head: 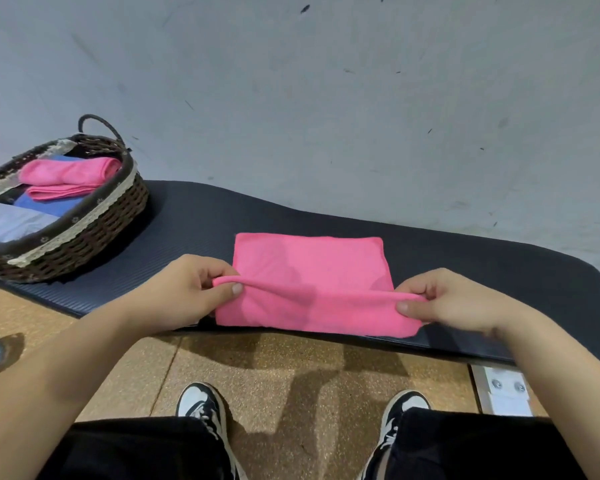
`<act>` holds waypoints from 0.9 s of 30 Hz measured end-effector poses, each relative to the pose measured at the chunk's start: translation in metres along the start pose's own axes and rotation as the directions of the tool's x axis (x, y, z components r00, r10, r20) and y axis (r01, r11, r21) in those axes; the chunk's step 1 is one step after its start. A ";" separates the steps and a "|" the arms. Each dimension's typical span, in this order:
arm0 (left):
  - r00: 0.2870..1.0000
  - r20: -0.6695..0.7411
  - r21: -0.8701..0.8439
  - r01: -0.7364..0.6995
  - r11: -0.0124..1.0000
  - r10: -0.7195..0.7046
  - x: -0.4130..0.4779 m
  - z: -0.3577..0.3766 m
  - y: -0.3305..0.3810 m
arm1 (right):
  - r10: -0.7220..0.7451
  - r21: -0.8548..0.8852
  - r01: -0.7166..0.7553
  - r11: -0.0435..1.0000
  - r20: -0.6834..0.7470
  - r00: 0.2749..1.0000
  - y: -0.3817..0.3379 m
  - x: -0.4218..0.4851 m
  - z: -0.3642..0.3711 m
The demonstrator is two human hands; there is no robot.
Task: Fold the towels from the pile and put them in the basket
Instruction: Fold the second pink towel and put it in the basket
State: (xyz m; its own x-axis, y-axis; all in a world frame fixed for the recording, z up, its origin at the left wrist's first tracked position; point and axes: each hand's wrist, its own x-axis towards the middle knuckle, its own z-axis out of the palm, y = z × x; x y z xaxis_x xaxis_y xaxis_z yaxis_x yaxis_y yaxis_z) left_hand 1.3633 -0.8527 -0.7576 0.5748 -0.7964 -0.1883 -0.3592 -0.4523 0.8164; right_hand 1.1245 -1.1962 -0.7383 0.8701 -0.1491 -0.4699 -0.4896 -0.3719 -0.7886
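Hands pinching pink towel [312, 271] on mat [194, 216]: left grip [191, 289], right grip [444, 299] lifting the fold ends. Basket [94, 233] far left.

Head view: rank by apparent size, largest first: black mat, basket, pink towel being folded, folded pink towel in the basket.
1. Black mat, by far the widest.
2 and 3. Basket and pink towel being folded: similar in apparent area, and the basket is cut off at the frame edge, so unranked.
4. Folded pink towel in the basket, smallest.

Even bright indoor light, soft shadows on the floor [291, 368] (wide-angle bending at edges), slight overall softness
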 end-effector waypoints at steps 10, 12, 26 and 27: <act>0.941 -0.305 -0.002 0.152 0.988 -0.145 0.045 -0.010 0.002 | 0.062 0.263 0.070 0.962 -0.460 0.886 -0.005 0.069 -0.004; 0.925 -0.355 0.117 0.190 0.975 -0.137 0.061 -0.013 -0.003 | 0.045 0.148 0.042 0.988 -0.538 0.842 -0.004 0.087 -0.004; 0.904 -0.362 0.275 0.336 0.901 -0.227 0.108 0.002 -0.018 | 0.037 -0.064 -0.107 0.992 -0.671 0.740 0.010 0.128 0.000; 0.901 -0.370 0.267 0.339 0.902 -0.229 0.109 0.002 -0.017 | 0.032 -0.071 -0.109 0.991 -0.679 0.733 0.011 0.129 0.001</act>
State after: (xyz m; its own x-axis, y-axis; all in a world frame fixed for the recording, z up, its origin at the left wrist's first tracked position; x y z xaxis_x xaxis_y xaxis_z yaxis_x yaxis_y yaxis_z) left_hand 1.4310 -0.9328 -0.7931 0.8716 -0.4651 -0.1549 -0.3254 -0.7852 0.5268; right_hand 1.2311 -1.2188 -0.8078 0.6614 -0.7433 -0.1001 -0.5760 -0.4179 -0.7025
